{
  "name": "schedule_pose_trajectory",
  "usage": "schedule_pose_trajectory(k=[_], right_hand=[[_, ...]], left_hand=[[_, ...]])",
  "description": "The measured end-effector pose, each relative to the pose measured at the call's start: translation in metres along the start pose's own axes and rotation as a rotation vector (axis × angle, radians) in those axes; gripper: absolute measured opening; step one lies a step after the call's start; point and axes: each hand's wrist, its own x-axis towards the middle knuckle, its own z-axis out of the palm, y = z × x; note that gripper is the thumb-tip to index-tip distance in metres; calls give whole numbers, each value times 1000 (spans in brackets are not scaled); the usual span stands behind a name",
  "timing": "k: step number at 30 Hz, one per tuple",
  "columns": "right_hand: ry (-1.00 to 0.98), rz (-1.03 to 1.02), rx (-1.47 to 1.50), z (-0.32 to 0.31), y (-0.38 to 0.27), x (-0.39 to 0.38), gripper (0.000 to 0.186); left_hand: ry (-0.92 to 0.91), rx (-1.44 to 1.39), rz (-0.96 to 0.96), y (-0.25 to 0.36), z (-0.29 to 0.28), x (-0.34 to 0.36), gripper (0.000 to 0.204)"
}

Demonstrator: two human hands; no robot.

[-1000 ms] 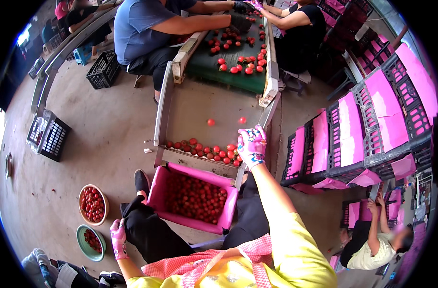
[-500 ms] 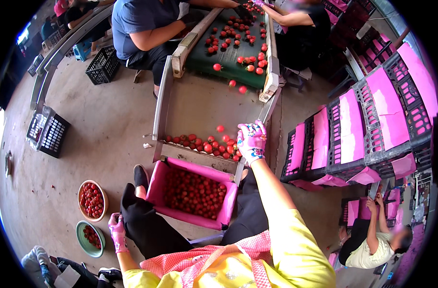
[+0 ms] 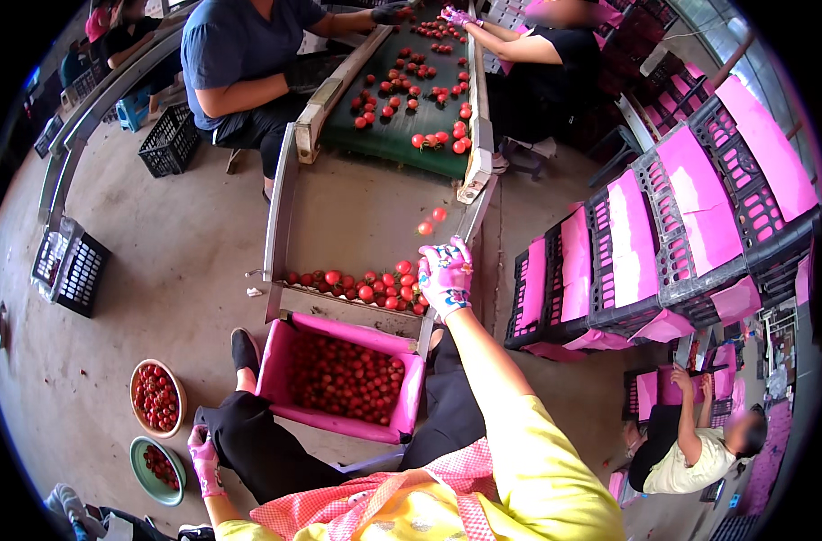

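Left hand (image 3: 205, 460) apart, right hand (image 3: 446, 278) beside tomatoes (image 3: 366, 293)

Both grips were curled; whether they held anything was unclear. Beyond the pink-lined crate (image 3: 334, 422), the tomatoes lay crosswise along the foot of the chute (image 3: 357, 207), just left of the right hand.

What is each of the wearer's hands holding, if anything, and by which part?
Cannot be told: the right hand is at the right side of the chute, the left hand by the knee; no held item shows.

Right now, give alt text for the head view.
Gloved right hand at the right edge of a chute, beside red fruit; gloved left hand near two bowls. A pink-lined crate sits between the wearer's legs; two people flank a green belt.
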Motion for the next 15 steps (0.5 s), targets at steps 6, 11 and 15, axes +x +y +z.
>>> schedule_pose_trajectory(k=[6, 11, 15], right_hand=[[-84, 32, 42, -1, -4, 3, 16], [-63, 28, 29, -7, -1, 2, 18], [12, -5, -35, 1, 1, -2, 18]], left_hand=[[-84, 150, -49, -18, 5, 50, 5], [-272, -220, -61, -14, -17, 13, 6], [-19, 9, 56, -14, 3, 25, 7]])
